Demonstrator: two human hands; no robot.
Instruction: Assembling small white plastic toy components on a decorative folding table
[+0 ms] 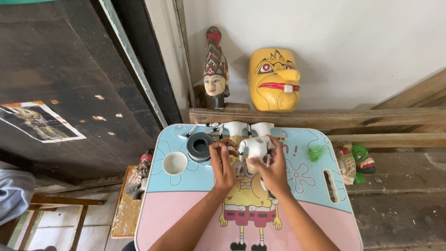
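**Both hands on a small white figure above a cartoon-printed folding table**

Near the far edge of the pale blue and pink folding table with a yellow cartoon character print point(186, 209), held just above the middle: a small unpainted white carved figure point(254, 147). Left hand point(222, 163) at its left side, fingers curled and nearly closed, tips pressed to the figure; something thin possibly pinched there, too small to tell. Right hand point(275, 167) wrapped round the figure's right and under side, fingers bent close on it, thumb hidden.

Behind the figure, at the far edge: two more white unpainted carved pieces point(237, 128), partly covered by the hands. Left of them, a black round pot point(200, 146); nearer the left edge, a small white round cup point(175, 163). Toward the right edge, a tuft of green fibre point(316, 153) and an oval handle slot point(329, 186).

Against the wall past the table: a yellow wooden mask with a long nose and red lips point(274, 83), and a carved painted head with a tall red headdress point(215, 69). Right of the table, small green and red masks point(355, 160), partly cut off by the table edge. On the dark board at left, a torn paper picture point(39, 122), print unreadable.
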